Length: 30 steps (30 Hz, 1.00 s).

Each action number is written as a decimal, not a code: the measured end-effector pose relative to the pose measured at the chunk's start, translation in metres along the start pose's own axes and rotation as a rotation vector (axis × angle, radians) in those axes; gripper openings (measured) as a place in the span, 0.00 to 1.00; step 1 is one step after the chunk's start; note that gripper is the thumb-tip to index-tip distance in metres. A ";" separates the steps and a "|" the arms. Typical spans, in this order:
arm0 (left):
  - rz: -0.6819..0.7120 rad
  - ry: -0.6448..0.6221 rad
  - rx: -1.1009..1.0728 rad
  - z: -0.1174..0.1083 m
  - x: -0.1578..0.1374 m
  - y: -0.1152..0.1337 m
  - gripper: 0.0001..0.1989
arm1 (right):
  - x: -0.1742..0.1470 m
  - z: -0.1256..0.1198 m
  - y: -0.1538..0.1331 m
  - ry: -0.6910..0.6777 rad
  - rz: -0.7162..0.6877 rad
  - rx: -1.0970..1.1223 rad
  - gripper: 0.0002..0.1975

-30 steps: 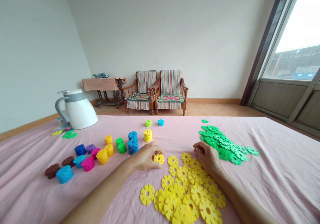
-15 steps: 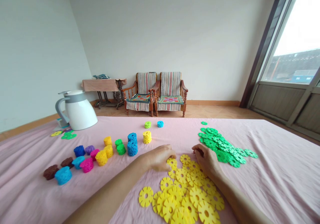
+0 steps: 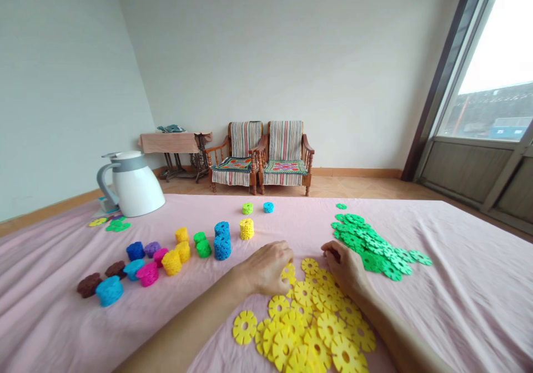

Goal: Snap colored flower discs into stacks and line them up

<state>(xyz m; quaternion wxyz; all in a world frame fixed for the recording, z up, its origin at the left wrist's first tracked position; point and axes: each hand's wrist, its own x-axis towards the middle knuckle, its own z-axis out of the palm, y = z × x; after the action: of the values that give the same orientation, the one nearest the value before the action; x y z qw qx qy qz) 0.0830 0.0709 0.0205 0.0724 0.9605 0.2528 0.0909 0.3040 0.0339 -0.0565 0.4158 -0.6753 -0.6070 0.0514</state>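
Flat yellow slotted snowflake discs (image 3: 328,328) lie in a loose pile in front of me, between my forearms. At the pile's far left edge is my left hand (image 3: 266,267), its thumb and fingers closing round the edges of one yellow snowflake disc (image 3: 288,273). My right hand (image 3: 343,265) rests at the pile's far right side with its fingers curled inward; what they hold, if anything, is hidden. Just beyond it spreads a heap of green snowflake discs (image 3: 370,245).
Left of my hands stand several short disc stacks, among them blue (image 3: 222,241), yellow (image 3: 246,229), pink (image 3: 147,274) and brown (image 3: 89,285). A white jug (image 3: 137,187) stands at the far left on the pink cloth (image 3: 300,217). Two armchairs (image 3: 285,151) are beyond the table.
My left hand has closed further round the yellow disc at the pile's edge, covering more of it. The right hand has barely moved. The view has shifted slightly.
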 end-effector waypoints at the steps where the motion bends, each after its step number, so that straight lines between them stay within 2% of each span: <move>1: -0.004 0.033 -0.011 -0.005 -0.003 -0.001 0.14 | 0.000 0.000 0.000 0.000 -0.001 -0.004 0.12; 4: -0.061 0.116 -0.038 -0.023 -0.014 -0.010 0.14 | 0.001 0.000 0.001 -0.002 0.002 -0.007 0.12; 7: -0.155 0.108 -0.062 -0.033 -0.026 -0.022 0.12 | 0.001 0.001 0.001 -0.006 0.010 -0.002 0.12; 11: -0.156 0.068 -0.085 -0.025 -0.036 -0.033 0.13 | 0.001 0.001 0.000 -0.001 0.006 -0.002 0.13; 16: -0.152 0.026 -0.057 -0.012 -0.034 -0.031 0.13 | 0.001 0.000 0.000 -0.003 0.006 -0.003 0.12; 27: -0.123 0.016 -0.029 -0.005 -0.032 -0.034 0.13 | 0.001 0.001 0.001 0.012 -0.003 0.008 0.12; 30: -0.124 0.048 -0.057 -0.007 -0.031 -0.035 0.14 | 0.001 0.001 0.000 0.015 0.008 0.020 0.11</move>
<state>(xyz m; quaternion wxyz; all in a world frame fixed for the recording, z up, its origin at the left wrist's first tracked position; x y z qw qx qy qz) 0.0383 0.0856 0.0163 0.0989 0.9381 0.3109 0.1164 0.3034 0.0352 -0.0564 0.4268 -0.6738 -0.6008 0.0541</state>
